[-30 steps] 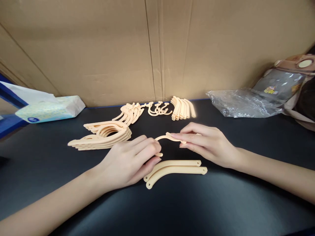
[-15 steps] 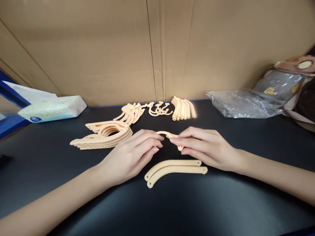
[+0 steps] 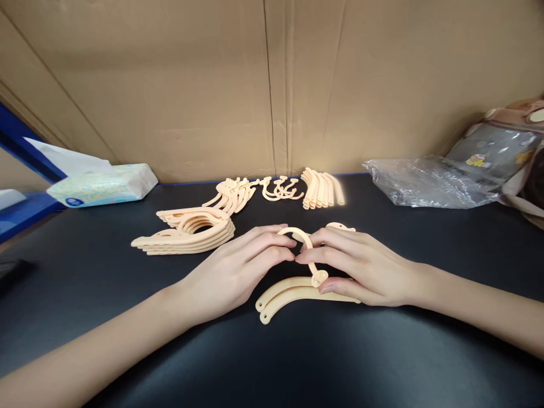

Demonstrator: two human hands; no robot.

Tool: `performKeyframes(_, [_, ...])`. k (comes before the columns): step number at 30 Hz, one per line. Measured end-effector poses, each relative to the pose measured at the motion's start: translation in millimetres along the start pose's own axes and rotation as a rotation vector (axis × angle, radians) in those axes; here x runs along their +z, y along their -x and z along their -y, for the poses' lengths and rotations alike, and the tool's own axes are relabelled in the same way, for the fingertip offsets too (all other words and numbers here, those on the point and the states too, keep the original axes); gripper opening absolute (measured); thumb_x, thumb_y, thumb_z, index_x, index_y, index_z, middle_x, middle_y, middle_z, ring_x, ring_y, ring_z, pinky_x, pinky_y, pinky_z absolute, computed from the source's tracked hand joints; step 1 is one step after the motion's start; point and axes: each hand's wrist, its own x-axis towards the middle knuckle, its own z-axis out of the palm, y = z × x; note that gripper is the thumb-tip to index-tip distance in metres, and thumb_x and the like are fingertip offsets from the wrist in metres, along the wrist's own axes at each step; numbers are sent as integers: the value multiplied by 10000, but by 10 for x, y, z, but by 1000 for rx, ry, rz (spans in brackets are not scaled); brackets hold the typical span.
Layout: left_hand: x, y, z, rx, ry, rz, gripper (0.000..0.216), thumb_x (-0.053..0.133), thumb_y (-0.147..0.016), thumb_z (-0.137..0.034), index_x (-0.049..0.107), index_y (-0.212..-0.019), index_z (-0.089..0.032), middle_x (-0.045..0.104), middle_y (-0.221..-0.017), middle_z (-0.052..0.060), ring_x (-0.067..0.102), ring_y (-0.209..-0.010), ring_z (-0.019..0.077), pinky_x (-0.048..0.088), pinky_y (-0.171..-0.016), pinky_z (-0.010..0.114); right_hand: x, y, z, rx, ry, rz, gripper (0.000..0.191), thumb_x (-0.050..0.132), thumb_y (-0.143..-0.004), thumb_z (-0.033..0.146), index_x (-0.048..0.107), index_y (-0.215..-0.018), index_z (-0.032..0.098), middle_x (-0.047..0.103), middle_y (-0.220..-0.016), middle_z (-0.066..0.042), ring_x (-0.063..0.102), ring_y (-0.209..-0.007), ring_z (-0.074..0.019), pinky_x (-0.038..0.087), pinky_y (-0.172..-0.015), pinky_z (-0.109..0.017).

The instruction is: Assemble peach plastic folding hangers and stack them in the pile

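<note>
Both hands meet over the middle of a black table. My left hand and my right hand pinch a small peach plastic hook piece between their fingertips, its round end pointing down. Just beneath it lie two curved peach hanger arms, side by side on the table; my right thumb rests on their right end.
Behind the hands sit a stack of peach hanger bodies, several more arms, a few hooks and a row of curved arms. A tissue pack lies far left, a clear plastic bag far right, a cardboard wall behind.
The hook piece has turned in my fingers from lying flat to hanging round end down, and my right hand has dropped onto the right end of the two arms.
</note>
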Motion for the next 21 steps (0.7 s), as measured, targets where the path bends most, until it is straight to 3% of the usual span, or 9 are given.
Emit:
performKeyframes(9, [-5,-2,-26,-51,-44,-10,229,457,-948,-90,549,-1148,-153,607,-1225,94,566,-1102,180,478,-904,300,0,39,-62,84,-68,-106,259,537,-948,320,543,-1169,184,601,-1045,-72,570,-937,-156,492,-796,-275])
performKeyframes(15, [-38,-13,-39,3,72,8,220,559,-925,-253,573,-1112,-139,648,-1129,108,594,-1041,194,491,-873,296,10,22,-57,123,-120,-183,288,576,-925,275,558,-1197,180,624,-1012,-70,587,-899,-153,505,-761,-269])
performKeyframes(21, [-36,-28,-40,78,115,25,232,577,-906,-322,598,-1033,-128,677,-1001,114,620,-992,210,506,-862,291,12,36,-79,178,-199,-227,302,421,-991,225,568,-1254,202,636,-987,-64,595,-875,-148,518,-773,-291])
